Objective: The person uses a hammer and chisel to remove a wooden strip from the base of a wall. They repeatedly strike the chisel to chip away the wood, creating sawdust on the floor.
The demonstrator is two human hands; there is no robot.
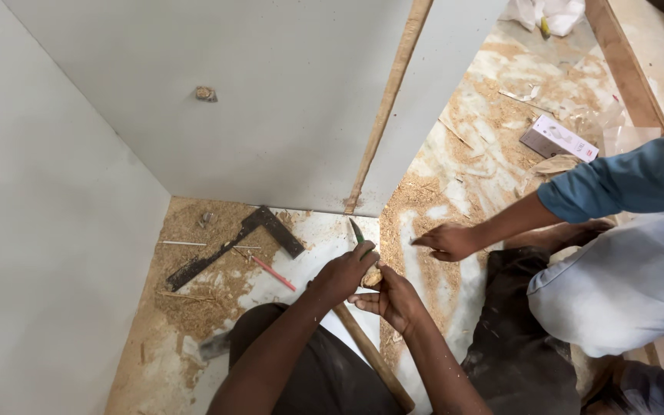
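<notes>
Sawdust covered the floor (pixel 194 292) beside the grey panel's lower edge (pixel 270 138). My left hand (pixel 343 273) gripped a green-tipped tool (pixel 357 230); my right hand (pixel 397 300) cupped a small wood piece (pixel 373 277), a co-worker's hand (pixel 447 242) just beside.

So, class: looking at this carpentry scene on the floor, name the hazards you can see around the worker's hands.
1. The left hand grips a pointed blade right beside the right hand, which holds a small wood piece; a slip could cut the fingers.
2. A co-worker's hand rests close by, possibly within the blade's reach.
3. Sawdust covers the floor, so tools or feet might slide.
</notes>
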